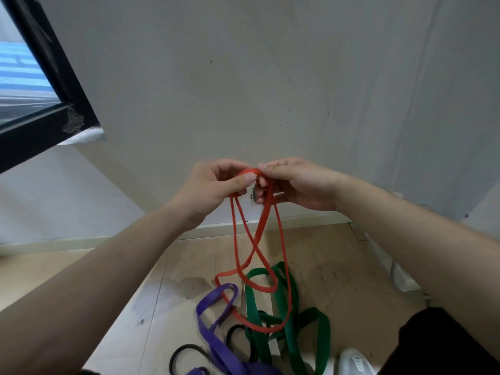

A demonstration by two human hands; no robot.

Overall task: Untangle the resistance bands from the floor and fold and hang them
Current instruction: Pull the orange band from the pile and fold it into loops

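A thin red resistance band (260, 234) hangs in crossed loops from both my hands, held up in front of the wall. My left hand (216, 185) pinches its top fold between thumb and fingers. Touching it from the right, my right hand (295, 182) grips the same top part. The red loops dangle down over a pile on the floor: a wide green band (286, 320), a wide purple band (216, 345) and a thin black band (186, 350), all lying tangled together.
A grey wall (270, 77) stands close ahead, with a pale skirting board (311, 221) at its foot. A dark window frame (54, 77) juts in at the upper left. My white shoe (354, 362) and dark trouser leg (438, 345) are at the lower right on the tiled floor (351, 280).
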